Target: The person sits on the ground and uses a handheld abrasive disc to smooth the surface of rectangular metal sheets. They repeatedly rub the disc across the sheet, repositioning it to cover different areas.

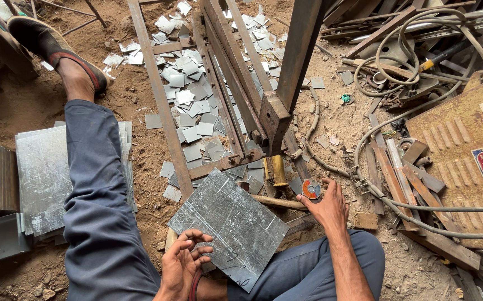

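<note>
Left hand pinching the near edge of a scratched grey metal sheet propped across the lap; right hand spread open on the sandy ground, fingertips touching a small orange-and-grey disc. Just beyond, a rusty steel frame over scattered cut metal squares; a stack of sheets at left, a yellow machine housing at right

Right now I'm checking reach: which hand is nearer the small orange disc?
Right. The right hand has its fingertips at the small orange disc; the left hand is apart, on the metal sheet's near edge.
</note>
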